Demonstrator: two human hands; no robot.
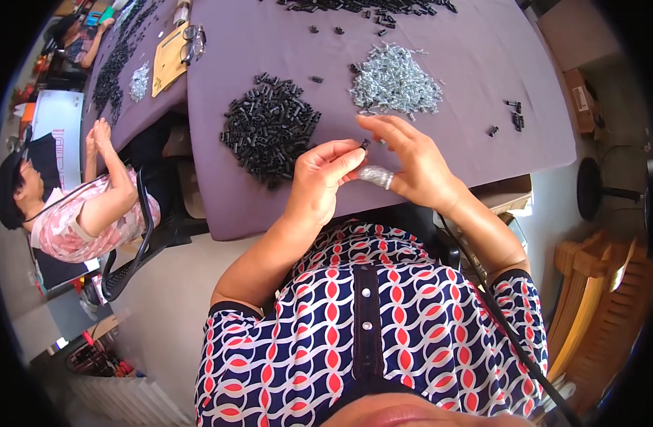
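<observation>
My left hand (pixel 325 173) pinches a small black plastic part (pixel 365 144) between thumb and fingertips, above the table's near edge. Close by on its right is my right hand (pixel 420 162), fingers stretched and apart, with nothing visible in them. Whitish tape or wrapping (pixel 375 176) covers the right thumb. A heap of small black tubular parts (pixel 269 128) lies just beyond and left of my left hand. Past my right fingers is a heap of small shiny, silvery or clear pieces (pixel 396 80). Their exact kind is too small to tell.
The purple-grey cloth-covered table (pixel 476 135) carries a few loose black parts (pixel 516 117) at right and a larger black pile (pixel 369 6) at the far edge. Glasses (pixel 193 44) lie by a brown envelope (pixel 169 60). At left sits another person (pixel 92 206); a cable (pixel 515 341) crosses my right side.
</observation>
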